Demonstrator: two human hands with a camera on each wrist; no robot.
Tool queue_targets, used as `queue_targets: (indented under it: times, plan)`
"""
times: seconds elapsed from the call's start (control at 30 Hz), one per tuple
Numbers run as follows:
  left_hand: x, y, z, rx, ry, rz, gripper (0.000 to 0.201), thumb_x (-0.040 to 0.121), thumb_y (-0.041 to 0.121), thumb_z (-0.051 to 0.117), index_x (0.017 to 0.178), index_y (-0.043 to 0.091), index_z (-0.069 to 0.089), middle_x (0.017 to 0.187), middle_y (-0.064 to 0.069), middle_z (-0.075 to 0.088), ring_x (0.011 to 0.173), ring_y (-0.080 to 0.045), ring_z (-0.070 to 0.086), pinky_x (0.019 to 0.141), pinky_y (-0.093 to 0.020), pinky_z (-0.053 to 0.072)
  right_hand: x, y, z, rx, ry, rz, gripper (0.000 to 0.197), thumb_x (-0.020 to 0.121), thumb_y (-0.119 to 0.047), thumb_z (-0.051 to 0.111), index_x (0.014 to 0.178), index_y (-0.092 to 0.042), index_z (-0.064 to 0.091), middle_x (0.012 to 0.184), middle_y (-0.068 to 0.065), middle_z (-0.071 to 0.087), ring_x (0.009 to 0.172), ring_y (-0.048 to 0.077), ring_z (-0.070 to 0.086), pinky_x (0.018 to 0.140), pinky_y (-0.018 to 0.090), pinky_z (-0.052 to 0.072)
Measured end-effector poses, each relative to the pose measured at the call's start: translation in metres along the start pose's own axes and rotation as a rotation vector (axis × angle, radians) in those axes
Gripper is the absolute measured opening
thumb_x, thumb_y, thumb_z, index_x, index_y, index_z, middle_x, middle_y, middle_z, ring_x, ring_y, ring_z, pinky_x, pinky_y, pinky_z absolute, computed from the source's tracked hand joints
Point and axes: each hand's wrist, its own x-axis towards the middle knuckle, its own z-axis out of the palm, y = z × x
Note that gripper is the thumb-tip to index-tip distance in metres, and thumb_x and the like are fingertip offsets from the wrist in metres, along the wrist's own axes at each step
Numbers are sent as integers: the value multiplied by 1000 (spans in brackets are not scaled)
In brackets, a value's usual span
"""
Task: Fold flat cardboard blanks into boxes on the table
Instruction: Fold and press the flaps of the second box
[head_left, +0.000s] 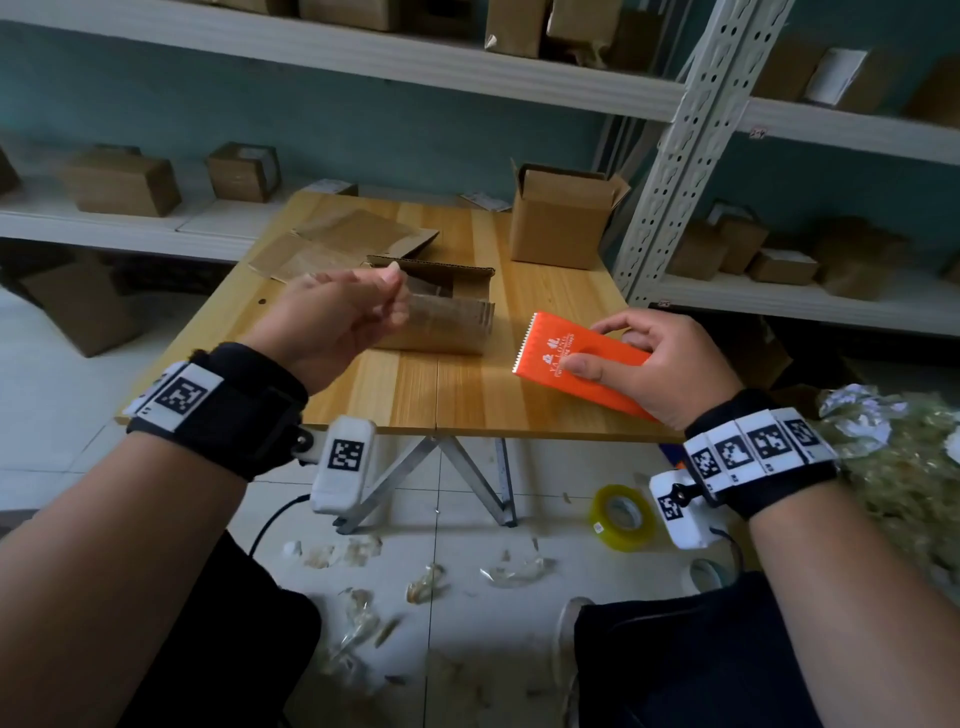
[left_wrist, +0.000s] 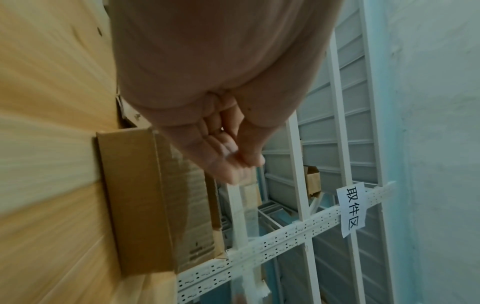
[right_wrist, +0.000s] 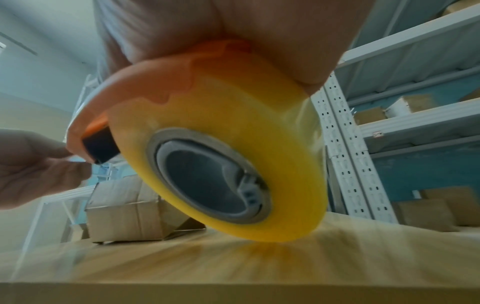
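A brown cardboard box (head_left: 441, 325) lies on its side mid-table, its glossy face showing in the left wrist view (left_wrist: 145, 201). My left hand (head_left: 397, 291) hovers in front of it, thumb and fingertips (left_wrist: 239, 162) pinched together on what looks like a thin clear tape end. A faint see-through strip runs rightward from there. My right hand (head_left: 608, 348) grips an orange tape dispenser (head_left: 587, 364), toothed edge pointing left, just above the table's right side. Its yellowish tape roll (right_wrist: 233, 127) fills the right wrist view. Flat blanks (head_left: 337, 244) lie behind the box.
An open-topped box (head_left: 561, 218) stands at the wooden table's (head_left: 457, 400) back right corner. A white shelf post (head_left: 685, 145) rises close beside it, with boxes on the shelves around. On the floor lie a spare tape roll (head_left: 621, 517) and tape scraps (head_left: 426, 582).
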Motion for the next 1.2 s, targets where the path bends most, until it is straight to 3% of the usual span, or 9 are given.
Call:
queue_targets:
  times: [0.2,0.33,0.47,0.67,0.9,1.07,1.2]
  plan:
    - [-5,10,-27,-13,80,75,10,98,18,68,95,11,73,85,-2,71,78,-10,65,77,-21,62,-7,16,-12,-49,39,23,65,63,-74,80,111,-31,69,91,-7,78,83,6,75,76,36,65]
    - [-14,9,-21,28,57,146,10,97,18,71,98,9,74,91,-4,72,81,-12,68,78,-23,62,-7,19,-4,-165,74,40,73,64,-85,72,115,-34,66,94,-10,74,86,10,72,76,40,64]
    - [-20,11,-11,105,35,223,15,91,22,74,99,10,76,95,-5,76,90,-17,72,83,-28,63,2,18,2,-284,110,85,72,66,-94,64,112,-38,63,88,-11,71,81,11,70,69,37,61]
    - [-23,2,9,341,-5,367,24,86,27,78,102,9,78,101,-11,80,97,-24,76,87,-32,62,22,21,11,-318,98,171,66,66,-87,72,102,-32,68,92,-10,71,82,12,68,76,40,61]
    - [-24,-3,31,461,3,454,15,91,23,80,100,11,81,97,-3,82,96,-19,78,84,-27,61,38,20,17,-329,114,233,60,72,-83,71,99,-29,63,91,-6,69,81,14,67,77,42,60]
    - [-27,-9,40,518,-178,490,20,88,25,79,99,9,81,96,-6,82,92,-25,78,84,-38,63,45,14,23,-354,47,269,57,80,-75,71,102,-26,54,92,-5,63,80,15,63,65,33,49]
    - [-28,-16,49,531,-273,493,11,87,14,79,98,10,81,90,0,82,86,-16,78,77,-24,60,50,10,28,-398,38,287,55,82,-73,70,102,-25,52,92,-4,64,80,18,64,69,36,53]
